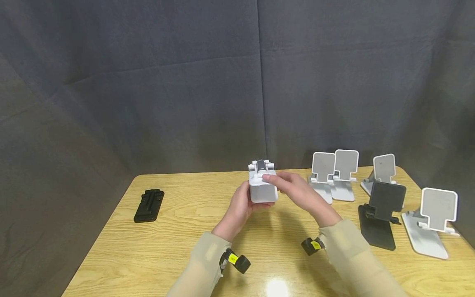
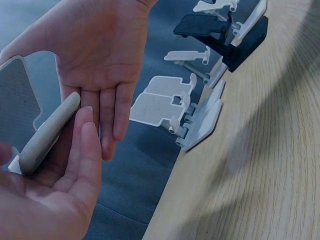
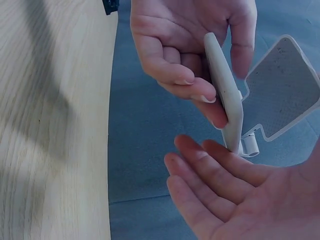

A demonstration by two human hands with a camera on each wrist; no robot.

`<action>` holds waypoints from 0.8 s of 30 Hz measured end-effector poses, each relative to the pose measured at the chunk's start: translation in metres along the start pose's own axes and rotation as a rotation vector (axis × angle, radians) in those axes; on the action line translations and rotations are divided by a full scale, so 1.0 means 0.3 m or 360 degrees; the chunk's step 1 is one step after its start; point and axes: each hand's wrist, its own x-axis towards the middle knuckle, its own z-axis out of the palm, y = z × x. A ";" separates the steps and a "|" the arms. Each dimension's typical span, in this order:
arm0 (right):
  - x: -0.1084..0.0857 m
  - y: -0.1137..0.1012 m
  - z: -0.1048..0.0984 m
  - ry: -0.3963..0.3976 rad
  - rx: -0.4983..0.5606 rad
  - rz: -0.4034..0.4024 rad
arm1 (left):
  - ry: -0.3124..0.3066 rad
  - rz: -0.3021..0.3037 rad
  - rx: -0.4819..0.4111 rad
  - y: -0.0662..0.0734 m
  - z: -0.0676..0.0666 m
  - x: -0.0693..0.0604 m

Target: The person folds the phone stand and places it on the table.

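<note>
A white folding phone stand (image 1: 263, 193) is held above the middle of the table. My left hand (image 1: 237, 206) grips it from the left, with fingers against the underside of its base (image 3: 227, 100) and the thumb on the other side. From the right, my right hand (image 1: 297, 189) touches the stand near its hinge. Its fingers (image 3: 215, 175) are nearly straight, and one fingertip meets the base's end; the right thumb reaches to the grey-faced plate (image 2: 19, 95). That plate is tilted away from the base. Part of the right thumb's contact is hidden in the wrist views.
At the right of the wooden table (image 1: 178, 255) stand several unfolded white phone stands (image 1: 438, 210) and a black one (image 1: 387, 200). A folded black stand (image 1: 149, 205) lies at the left. Behind the table hangs a dark curtain (image 1: 200, 90).
</note>
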 end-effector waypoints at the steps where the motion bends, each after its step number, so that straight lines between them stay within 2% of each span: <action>1: 0.001 0.000 0.000 0.0001 -0.0002 0.0000 | 0.0000 -0.0006 -0.0027 0.001 -0.002 0.000; 4: 0.001 0.000 0.000 0.0005 -0.0014 0.0000 | 0.0006 -0.0035 -0.0051 0.007 -0.005 0.003; 9: -0.004 0.002 0.002 0.0006 -0.0039 0.0010 | 0.0011 -0.0061 0.0000 0.015 -0.002 0.004; 24: -0.004 0.011 0.004 0.0003 -0.0062 -0.0016 | 0.0053 -0.0050 0.0023 0.020 0.001 0.003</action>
